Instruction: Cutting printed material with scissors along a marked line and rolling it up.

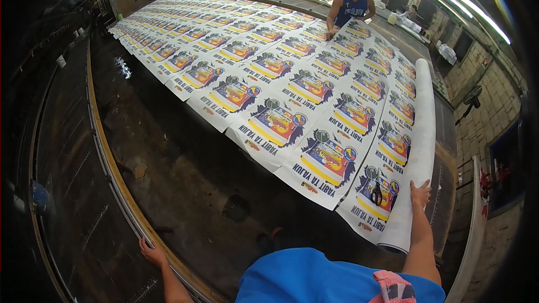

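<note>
A large white sheet with repeated colourful prints covers the long table ahead, its near edge hanging uneven. Along its right side lies a long white roll, with the rolled end towards me. My right hand rests on the roll near this end, fingers spread over its outer side. Black-handled scissors lie on the printed sheet, just left of the roll. Over at the lower left, my left hand lies against the metal-edged rail of another table, its fingers extended over the edge.
A co-worker in a blue sleeveless top leans over the sheet's far side, one hand on it. A dark floor strip separates the two tables. A wall fan and a block wall stand at the right. A pink cloth hangs on my clothing.
</note>
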`<action>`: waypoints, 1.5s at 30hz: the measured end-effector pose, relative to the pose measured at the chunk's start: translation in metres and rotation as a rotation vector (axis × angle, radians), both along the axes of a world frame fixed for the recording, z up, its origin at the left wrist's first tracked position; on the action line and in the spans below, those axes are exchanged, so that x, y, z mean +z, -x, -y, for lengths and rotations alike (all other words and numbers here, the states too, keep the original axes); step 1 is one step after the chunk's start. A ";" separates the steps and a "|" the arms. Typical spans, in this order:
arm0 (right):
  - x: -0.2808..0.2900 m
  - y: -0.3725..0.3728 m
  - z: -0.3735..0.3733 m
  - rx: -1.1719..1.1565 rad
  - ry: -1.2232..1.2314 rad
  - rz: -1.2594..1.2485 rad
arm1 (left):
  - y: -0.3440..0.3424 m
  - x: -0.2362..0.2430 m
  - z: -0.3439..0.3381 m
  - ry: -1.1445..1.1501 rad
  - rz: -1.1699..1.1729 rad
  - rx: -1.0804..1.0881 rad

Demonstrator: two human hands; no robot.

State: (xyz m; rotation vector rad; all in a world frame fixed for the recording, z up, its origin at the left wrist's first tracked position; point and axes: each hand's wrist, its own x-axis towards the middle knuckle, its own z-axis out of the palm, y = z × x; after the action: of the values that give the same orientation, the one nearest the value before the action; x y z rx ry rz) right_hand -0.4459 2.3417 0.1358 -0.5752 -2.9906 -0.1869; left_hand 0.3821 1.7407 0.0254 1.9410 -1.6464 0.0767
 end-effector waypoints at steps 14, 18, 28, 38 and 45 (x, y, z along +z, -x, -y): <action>0.001 0.001 -0.001 -0.003 -0.003 -0.020 | 0.003 -0.005 0.002 0.033 0.014 -0.026; 0.002 0.003 0.001 -0.001 0.002 -0.023 | 0.001 -0.004 0.004 0.029 0.013 -0.015; 0.007 -0.001 0.004 -0.008 0.010 -0.025 | 0.008 0.001 0.003 0.028 -0.020 -0.016; 0.005 0.008 0.001 -0.013 -0.002 -0.052 | 0.009 -0.011 0.008 0.027 0.015 -0.039; 0.014 0.069 0.017 0.032 0.013 0.023 | -0.008 -0.014 0.014 -0.012 0.046 -0.052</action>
State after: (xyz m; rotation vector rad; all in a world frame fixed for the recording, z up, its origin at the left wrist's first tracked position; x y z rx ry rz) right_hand -0.5146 2.3244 0.1495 -0.5294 -3.0233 -0.1728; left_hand 0.3898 1.7264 0.0117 1.9170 -1.7298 0.0921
